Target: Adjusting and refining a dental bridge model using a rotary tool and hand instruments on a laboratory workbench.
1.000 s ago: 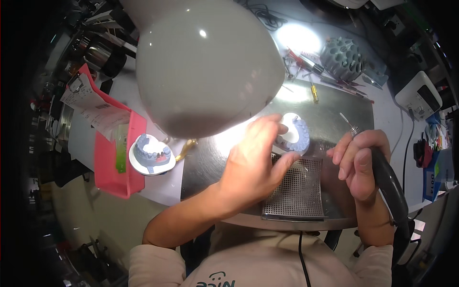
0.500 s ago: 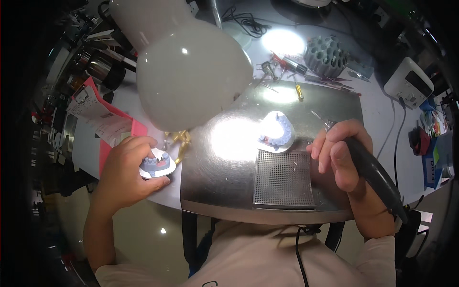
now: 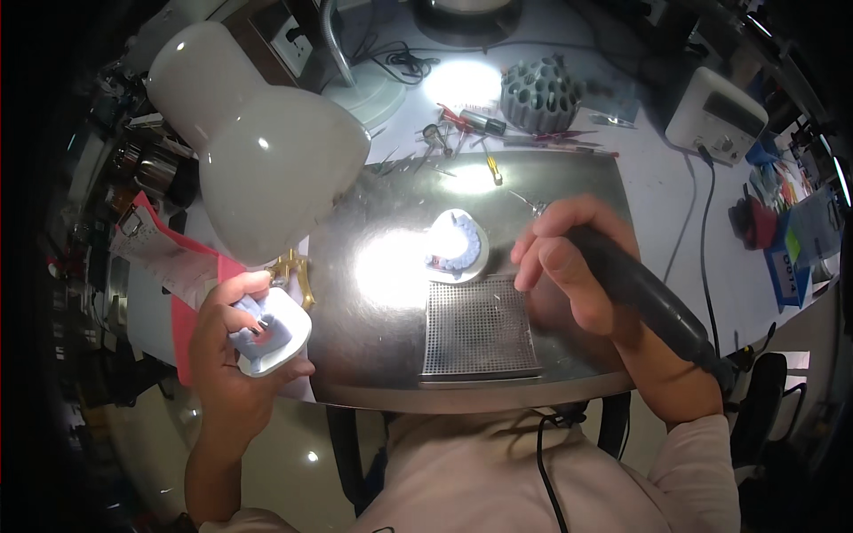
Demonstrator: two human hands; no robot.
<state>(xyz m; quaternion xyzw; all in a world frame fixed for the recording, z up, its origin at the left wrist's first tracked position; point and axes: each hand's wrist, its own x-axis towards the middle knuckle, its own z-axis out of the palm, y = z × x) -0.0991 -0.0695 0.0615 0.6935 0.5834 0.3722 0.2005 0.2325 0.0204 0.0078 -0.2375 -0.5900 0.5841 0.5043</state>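
Observation:
My left hand [image 3: 233, 395] grips a dental model [image 3: 290, 330] with blue-grey teeth, a pink patch and a white base, tilted so the base faces right. A brass-coloured articulator [image 3: 306, 282] stands just beyond it, partly hidden. In my right hand [image 3: 582, 275] is a dark rotary handpiece [image 3: 657, 302]; its thin metal bur points up and left over the metal plate, touching nothing. Between the hands, a second dental model [image 3: 473, 253] with a blue arch rests on the plate, partly washed out by lamp glare.
A white lamp [image 3: 275, 160] hangs over the left side. The metal plate [image 3: 569, 355] holds a perforated grille [image 3: 480, 329]. Behind lie hand tools, a yellow-handled screwdriver [image 3: 494, 169] and a grey bur holder [image 3: 538, 98]. A white control box [image 3: 715, 115] stands right; a red clipboard [image 3: 182, 315] left.
My left hand has turned the dental model, so its white base now faces right. The view has shifted, moving most things leftward. My right hand still holds the handpiece off the plate.

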